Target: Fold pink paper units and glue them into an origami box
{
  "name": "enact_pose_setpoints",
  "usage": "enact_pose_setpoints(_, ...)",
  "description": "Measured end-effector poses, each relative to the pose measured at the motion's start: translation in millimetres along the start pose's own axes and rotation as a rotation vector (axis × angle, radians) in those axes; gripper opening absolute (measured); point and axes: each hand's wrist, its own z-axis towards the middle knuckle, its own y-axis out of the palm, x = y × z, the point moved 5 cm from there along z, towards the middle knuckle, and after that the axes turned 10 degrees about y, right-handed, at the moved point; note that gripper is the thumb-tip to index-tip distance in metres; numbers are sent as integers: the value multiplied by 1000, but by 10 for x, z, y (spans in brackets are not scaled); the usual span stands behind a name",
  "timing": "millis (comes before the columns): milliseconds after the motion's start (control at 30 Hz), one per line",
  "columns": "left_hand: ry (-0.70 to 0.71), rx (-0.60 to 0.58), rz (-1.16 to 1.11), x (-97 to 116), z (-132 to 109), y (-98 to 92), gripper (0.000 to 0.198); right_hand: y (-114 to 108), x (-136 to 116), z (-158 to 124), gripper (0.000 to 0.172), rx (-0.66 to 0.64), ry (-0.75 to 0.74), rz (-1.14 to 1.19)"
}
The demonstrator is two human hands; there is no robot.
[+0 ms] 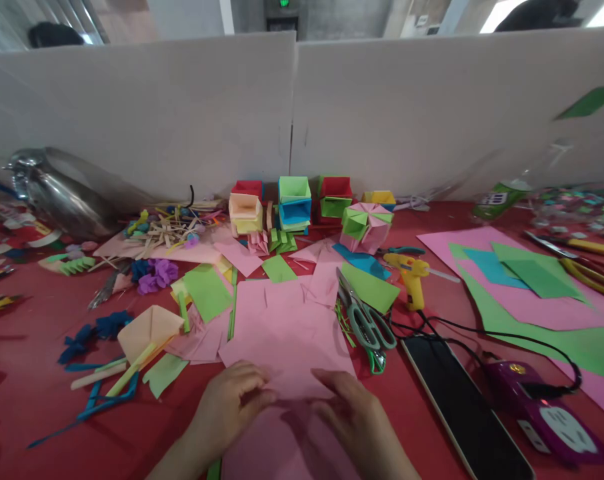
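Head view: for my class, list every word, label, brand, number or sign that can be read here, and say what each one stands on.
None can be read for certain.
Bottle label: white marks on green, too blurred to read.
Purple socket: a gold mark on top, too blurred to read.
Green glow at the top edge: perhaps a sign, too small to tell.
Phone: dark screen, no text visible.

Pink paper sheet (pixel 293 365), near edge lifted, front centre
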Motion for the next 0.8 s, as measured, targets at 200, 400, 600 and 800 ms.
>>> enact_pose_setpoints(200,-187,197,210,-181,-66,6,29,-127,198,49,32,231,226,-91)
enact_pose_setpoints(400,561,35,736,297,-15,268,44,-74,94,17,35,299,12,-357)
enact_pose_setpoints(600,627,45,807,353,21,381,38,-80,8,-15,35,334,-126,-451)
enact_pose_setpoints(800,613,111,809,281,-18,424,30,-40,20,-54,39,347,-163,-510)
